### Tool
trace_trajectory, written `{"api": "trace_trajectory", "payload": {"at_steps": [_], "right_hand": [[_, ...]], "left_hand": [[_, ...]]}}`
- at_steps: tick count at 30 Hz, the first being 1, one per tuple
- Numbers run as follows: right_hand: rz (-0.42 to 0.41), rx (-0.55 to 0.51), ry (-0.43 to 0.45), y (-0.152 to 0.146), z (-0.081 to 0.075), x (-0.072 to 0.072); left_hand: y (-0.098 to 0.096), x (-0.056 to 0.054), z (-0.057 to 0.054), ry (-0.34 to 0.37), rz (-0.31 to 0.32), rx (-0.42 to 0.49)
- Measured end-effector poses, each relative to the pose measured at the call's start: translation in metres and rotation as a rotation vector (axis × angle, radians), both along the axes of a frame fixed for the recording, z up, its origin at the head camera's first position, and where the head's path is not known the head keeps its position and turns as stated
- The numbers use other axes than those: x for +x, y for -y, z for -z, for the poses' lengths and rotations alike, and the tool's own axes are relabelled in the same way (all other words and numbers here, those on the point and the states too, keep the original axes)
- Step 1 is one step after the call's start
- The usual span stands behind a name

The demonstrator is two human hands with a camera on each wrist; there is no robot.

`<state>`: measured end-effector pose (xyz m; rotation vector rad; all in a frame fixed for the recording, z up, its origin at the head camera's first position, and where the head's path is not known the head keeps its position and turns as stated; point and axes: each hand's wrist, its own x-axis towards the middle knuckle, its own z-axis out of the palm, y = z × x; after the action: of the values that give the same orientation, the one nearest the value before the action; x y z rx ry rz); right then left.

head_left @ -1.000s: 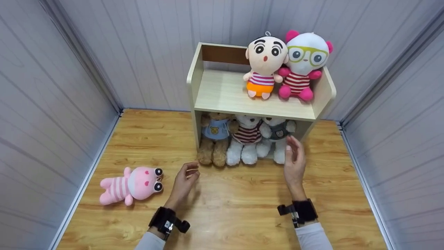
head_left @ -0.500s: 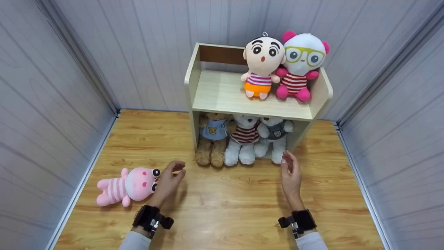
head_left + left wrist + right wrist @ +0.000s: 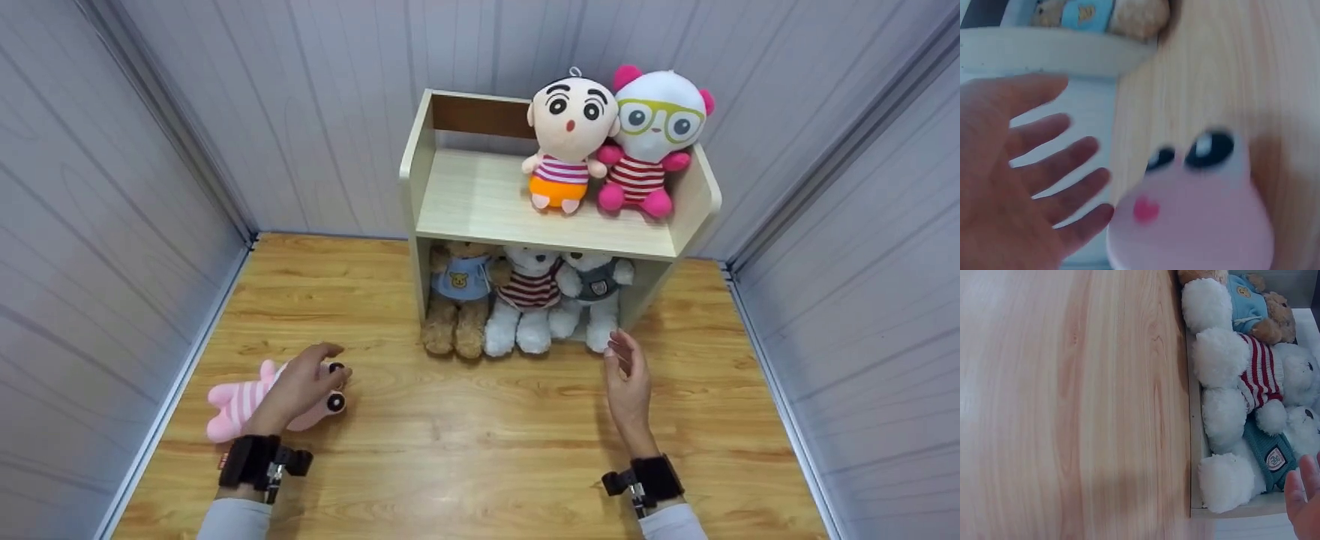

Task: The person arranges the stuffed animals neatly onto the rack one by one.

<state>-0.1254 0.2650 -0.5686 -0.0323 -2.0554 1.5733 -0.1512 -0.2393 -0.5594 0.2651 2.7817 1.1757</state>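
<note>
A pink striped plush toy with big black eyes [image 3: 247,401] lies on its back on the wooden floor at the left. Over its head hovers my left hand [image 3: 300,386], hiding part of it. In the left wrist view the fingers of that hand [image 3: 1055,194] are spread and relaxed, beside the toy's head [image 3: 1196,219]; nothing is held. My right hand [image 3: 628,382] is in front of the shelf's lower right corner with loosely bent fingers and holds nothing. Nearest to it sits a white teddy bear in a dark green top [image 3: 598,289], also seen in the right wrist view.
A pale wooden two-level shelf [image 3: 472,187] stands against the back wall. On top, at the right, sit a boy doll in orange shorts [image 3: 559,191] and a pink-and-white panda [image 3: 641,176]. Below sit a brown bear [image 3: 457,330] and a white bear in red stripes [image 3: 529,289].
My left hand has moved left from in front of the shelf to over the pink plush toy. My right hand has drawn back slightly from the shelf. The toys stay where they were.
</note>
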Motion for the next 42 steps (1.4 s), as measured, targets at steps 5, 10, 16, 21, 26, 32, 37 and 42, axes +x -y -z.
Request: {"api": "trace_trajectory", "payload": {"at_steps": [5,10,16,21,26,32,37,42], "right_hand": [[-0.005,-0.004,0.012,-0.001,-0.001,0.000],[-0.006,-0.015,0.026,-0.001,0.001,0.001],[-0.004,-0.024,0.020,0.000,0.003,0.002],[-0.007,-0.028,0.019,0.001,0.004,0.002],[0.002,-0.015,0.020,0.000,0.004,0.002],[-0.005,-0.018,0.025,0.000,0.005,0.003],[-0.012,-0.032,0.032,0.001,0.006,0.003],[-0.027,-0.052,0.024,0.002,0.009,0.004]], "left_hand": [[0.016,0.000,-0.003,0.048,0.000,-0.088],[0.030,-0.001,-0.005,0.006,0.033,-0.140],[0.045,-0.002,-0.005,0.032,0.058,-0.136],[0.051,-0.002,-0.003,0.170,0.039,-0.109],[0.050,-0.003,0.003,0.237,0.061,-0.116],[0.046,-0.004,0.007,0.275,0.046,-0.210],[0.042,-0.004,0.011,0.246,0.023,-0.284],[0.039,-0.003,0.012,0.184,0.011,-0.332]]}}
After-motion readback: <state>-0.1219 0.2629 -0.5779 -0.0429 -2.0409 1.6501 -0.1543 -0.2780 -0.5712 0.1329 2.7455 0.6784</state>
